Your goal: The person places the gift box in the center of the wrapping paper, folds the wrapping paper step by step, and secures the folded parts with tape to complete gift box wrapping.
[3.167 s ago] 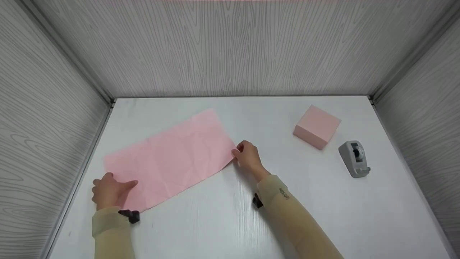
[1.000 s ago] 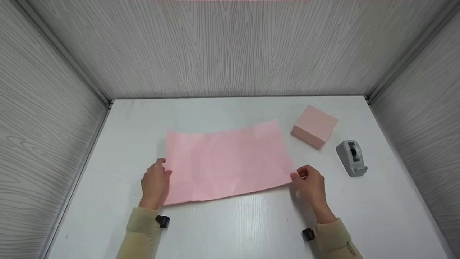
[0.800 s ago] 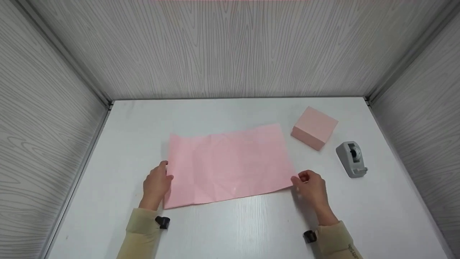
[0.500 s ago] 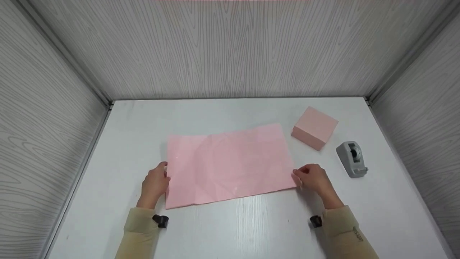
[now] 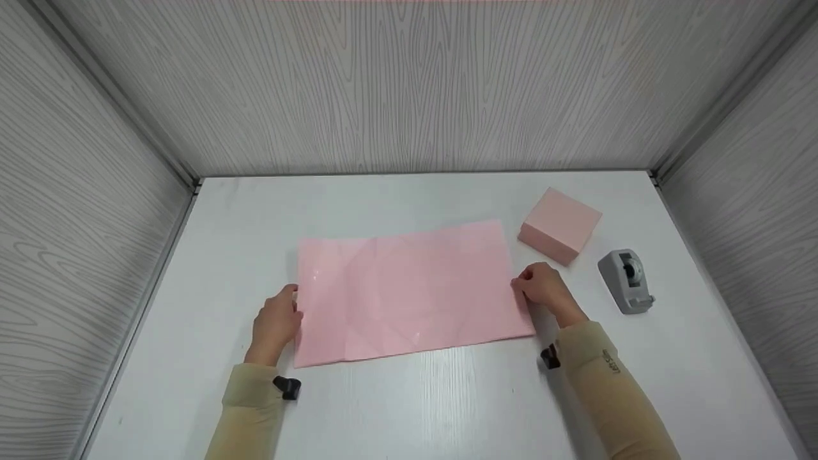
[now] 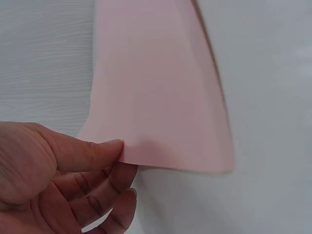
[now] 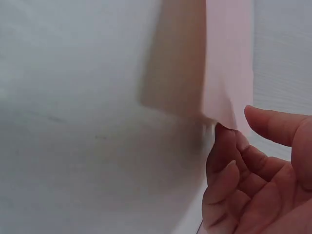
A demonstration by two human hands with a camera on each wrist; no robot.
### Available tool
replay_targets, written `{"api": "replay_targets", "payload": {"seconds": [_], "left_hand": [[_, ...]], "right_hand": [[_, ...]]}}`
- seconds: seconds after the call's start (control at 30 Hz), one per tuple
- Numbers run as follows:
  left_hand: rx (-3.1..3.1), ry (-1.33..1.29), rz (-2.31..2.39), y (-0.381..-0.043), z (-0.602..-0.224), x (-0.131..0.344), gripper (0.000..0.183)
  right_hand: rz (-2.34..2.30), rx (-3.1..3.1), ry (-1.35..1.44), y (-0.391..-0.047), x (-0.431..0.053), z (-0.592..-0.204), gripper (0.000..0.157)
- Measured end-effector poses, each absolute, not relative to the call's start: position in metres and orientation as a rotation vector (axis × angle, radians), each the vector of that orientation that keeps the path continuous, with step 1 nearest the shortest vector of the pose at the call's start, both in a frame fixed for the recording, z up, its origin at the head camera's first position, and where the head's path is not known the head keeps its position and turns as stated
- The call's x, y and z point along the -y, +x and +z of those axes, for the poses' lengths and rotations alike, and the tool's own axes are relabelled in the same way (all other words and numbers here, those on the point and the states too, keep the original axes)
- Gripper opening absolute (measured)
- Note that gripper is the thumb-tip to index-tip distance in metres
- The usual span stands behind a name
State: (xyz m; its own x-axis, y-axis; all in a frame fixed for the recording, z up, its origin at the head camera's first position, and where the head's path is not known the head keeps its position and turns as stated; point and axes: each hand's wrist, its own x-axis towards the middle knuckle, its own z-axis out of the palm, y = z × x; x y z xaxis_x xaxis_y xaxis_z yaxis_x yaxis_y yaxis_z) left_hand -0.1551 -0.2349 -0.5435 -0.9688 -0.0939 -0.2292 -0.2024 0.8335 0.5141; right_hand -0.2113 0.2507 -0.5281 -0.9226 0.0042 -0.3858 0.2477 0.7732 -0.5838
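A creased sheet of pink paper (image 5: 409, 294) lies across the middle of the white table, its long front edge slightly slanted. At its left short edge my left hand (image 5: 275, 322) pinches it; in the left wrist view the thumb (image 6: 105, 152) lies on top and the other fingers curl beneath. My right hand (image 5: 546, 291) holds the right short edge, above the front right corner. Seen from the right wrist, curled fingers (image 7: 224, 170) are under the paper's edge (image 7: 226, 63), with the thumb over its far side; whether the thumb presses on it is unclear.
A pink box (image 5: 561, 225) stands behind and right of the paper, close to my right hand. Further right sits a grey tape dispenser (image 5: 626, 281). Grey wood-grain panels (image 5: 409, 89) enclose the table's back and sides.
The paper has been drawn rightward and turned straighter, both hands moving with it. Over the last half second my right hand slid up along the right edge, away from the front corner.
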Motion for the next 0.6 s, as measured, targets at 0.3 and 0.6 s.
{"api": "replay_targets", "payload": {"seconds": [0.3, 0.6], "left_hand": [[-2.787, -0.236, 0.821, -0.152, -0.539, 0.232, 0.055], [-2.733, -0.198, 0.869, -0.147, -0.538, 0.225, 0.061]], "right_hand": [[-0.823, -2.601, 0.118, -0.203, -0.258, -0.529, 0.014], [-0.672, -2.613, 0.087, -0.181, -0.272, -0.529, 0.014]]}}
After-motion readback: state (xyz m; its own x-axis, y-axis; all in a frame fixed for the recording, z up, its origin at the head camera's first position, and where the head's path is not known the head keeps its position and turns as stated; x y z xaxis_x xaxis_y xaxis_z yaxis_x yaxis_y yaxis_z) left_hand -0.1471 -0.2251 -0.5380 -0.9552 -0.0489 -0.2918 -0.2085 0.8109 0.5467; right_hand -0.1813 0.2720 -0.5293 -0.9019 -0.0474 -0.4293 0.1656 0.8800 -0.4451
